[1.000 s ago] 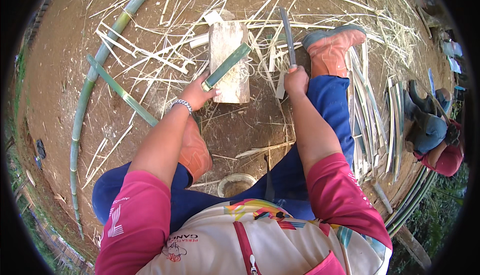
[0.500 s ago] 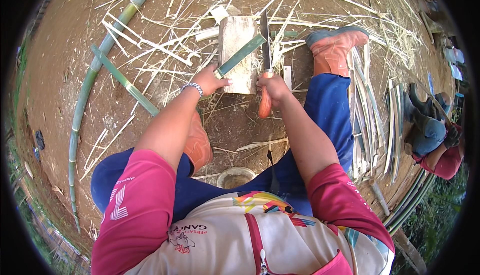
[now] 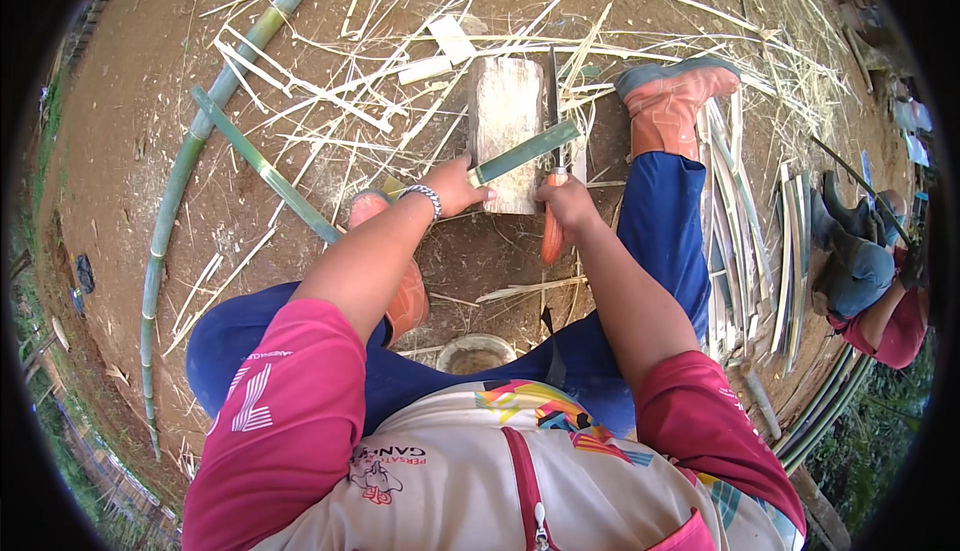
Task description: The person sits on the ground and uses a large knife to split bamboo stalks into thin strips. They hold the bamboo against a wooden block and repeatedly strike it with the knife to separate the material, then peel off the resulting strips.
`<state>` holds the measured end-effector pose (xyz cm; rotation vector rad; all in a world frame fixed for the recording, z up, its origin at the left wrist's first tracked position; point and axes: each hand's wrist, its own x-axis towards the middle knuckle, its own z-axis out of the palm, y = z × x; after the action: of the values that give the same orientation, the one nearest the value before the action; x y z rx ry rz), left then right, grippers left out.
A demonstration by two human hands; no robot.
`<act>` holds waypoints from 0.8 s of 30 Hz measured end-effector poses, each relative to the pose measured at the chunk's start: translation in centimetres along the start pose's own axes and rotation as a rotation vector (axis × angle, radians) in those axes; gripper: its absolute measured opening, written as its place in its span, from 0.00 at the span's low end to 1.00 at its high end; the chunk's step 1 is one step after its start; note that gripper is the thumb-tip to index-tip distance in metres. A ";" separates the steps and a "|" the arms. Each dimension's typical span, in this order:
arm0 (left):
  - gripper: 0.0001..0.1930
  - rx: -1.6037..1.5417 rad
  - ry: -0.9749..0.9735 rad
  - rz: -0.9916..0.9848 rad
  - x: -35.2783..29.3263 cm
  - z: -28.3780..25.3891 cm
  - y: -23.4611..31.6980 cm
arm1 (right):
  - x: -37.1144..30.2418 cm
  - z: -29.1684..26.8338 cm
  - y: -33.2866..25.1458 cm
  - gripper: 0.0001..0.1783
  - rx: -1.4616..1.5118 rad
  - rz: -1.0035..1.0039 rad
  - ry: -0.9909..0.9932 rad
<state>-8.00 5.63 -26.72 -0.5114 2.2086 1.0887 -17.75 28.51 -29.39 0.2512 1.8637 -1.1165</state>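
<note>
My left hand (image 3: 455,189), with a chain bracelet at its wrist, is closed on the near end of a flat green bamboo strip (image 3: 527,154). That strip lies slantwise over a rectangular wooden block (image 3: 506,86), its far end passing across the knife. In my right hand (image 3: 570,203) is the orange wooden handle of a long machete (image 3: 553,101). The dark blade points away from me, upright beside the block's right edge. Whether strip and blade touch, I cannot tell.
A long green bamboo pole (image 3: 173,191) curves along the left, with another split piece (image 3: 265,168) against it. Pale shavings (image 3: 340,91) litter the ground. Bundled strips (image 3: 735,231) lie right of my boot (image 3: 665,101). Another person (image 3: 865,281) sits at the far right.
The block, machete and both hands now appear further right and slightly lower, as the view has shifted. The bamboo strip lies at a flatter slant, its far end crossing the blade closer to the handle.
</note>
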 end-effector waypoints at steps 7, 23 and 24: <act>0.44 0.017 -0.033 -0.012 0.2 -0.3 -0.2 | -0.9 1.2 1.1 0.18 0.089 -0.061 -0.015; 0.31 -0.104 0.200 -0.022 -4.1 -11.7 3.6 | -4.3 -1.7 -2.8 0.10 0.301 -0.013 0.041; 0.29 -0.130 0.259 -0.006 -6.4 -13.7 6.7 | -4.9 -2.9 -2.8 0.11 0.317 -0.020 0.012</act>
<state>-12.05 -1.05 -12.20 -0.7519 2.3639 1.2278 -18.36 30.45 -23.44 0.4199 1.6972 -1.4261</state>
